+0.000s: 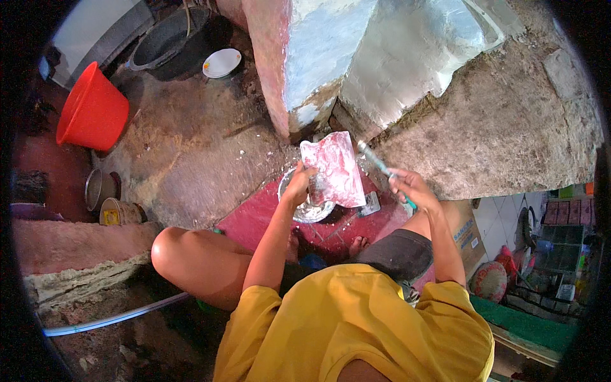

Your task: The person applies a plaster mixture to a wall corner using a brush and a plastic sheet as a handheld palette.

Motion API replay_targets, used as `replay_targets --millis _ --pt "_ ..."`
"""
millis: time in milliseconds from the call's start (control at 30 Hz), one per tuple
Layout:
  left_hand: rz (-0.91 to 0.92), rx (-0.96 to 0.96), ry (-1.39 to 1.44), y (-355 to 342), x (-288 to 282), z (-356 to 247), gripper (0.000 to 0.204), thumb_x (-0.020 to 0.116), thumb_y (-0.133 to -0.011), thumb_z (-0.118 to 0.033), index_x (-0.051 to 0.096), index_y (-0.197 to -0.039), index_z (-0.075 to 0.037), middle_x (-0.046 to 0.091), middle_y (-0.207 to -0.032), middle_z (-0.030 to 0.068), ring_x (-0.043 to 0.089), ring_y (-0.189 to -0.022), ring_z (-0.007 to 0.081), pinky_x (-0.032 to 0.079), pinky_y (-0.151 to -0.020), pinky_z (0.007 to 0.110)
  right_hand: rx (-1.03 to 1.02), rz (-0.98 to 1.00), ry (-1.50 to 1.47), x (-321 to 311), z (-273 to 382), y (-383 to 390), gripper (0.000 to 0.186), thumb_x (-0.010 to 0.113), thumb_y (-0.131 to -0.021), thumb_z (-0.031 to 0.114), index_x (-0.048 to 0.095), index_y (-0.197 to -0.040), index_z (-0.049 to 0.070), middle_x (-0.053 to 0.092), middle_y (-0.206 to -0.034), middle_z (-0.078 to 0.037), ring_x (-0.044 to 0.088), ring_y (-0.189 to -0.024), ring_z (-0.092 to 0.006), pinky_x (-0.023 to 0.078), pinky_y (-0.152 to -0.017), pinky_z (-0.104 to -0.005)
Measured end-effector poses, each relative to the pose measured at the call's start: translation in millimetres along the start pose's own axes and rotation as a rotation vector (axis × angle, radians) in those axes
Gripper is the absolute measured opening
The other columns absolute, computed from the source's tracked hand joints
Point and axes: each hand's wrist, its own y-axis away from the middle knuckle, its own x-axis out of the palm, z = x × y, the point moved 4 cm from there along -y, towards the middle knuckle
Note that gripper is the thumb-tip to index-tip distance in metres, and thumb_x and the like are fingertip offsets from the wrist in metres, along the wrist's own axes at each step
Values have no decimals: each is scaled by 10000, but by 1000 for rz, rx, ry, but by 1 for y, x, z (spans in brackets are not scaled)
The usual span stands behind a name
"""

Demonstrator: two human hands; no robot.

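Observation:
My left hand [298, 183] grips the near left edge of a flat pinkish board [334, 169] smeared with white paste. The board is tilted over a round tub [313, 215] and covers part of it; white paste coats the tub's rim. To the right, my right hand [412, 187] is closed round a slim tool [377, 160] with a teal handle. Its pale far end points up and left, toward the wall's foot, apart from the board. A small grey flat piece [370, 204] shows just right of the board's lower corner, its kind unclear.
Ahead stands a wall corner [318, 83] with white and bluish patches. A red bucket [95, 108], a black basin [168, 48] and a white plate [222, 63] are at the far left. White crumbs dot the red tiles [254, 213]. A cardboard box [468, 242] stands right of my knee.

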Motion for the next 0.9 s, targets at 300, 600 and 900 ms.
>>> replay_targets --millis 300,600,900 --pt "-4 9 24 2 11 12 513 463 -803 -65 294 -1287 -90 481 -1136 102 488 -1008 251 418 -850 421 32 -170 6 -26 17 -30 371 490 -889 302 495 -1194 91 428 -653 34 386 -472 -39 325 -395 -178" --pt "-3 -2 69 6 7 8 446 440 -805 -25 311 -1231 -53 496 -1096 103 524 -936 215 452 -791 361 7 -178 8 -29 27 -42 356 466 -898 316 518 -1161 82 422 -646 35 392 -469 -44 327 -386 -185" --pt "-8 -16 45 4 6 16 441 457 -800 -66 331 -1223 -57 490 -1099 90 511 -944 225 445 -815 374 22 -156 -205 -45 33 -34 389 466 -898 303 490 -1184 40 402 -626 35 359 -439 -34 305 -369 -183"
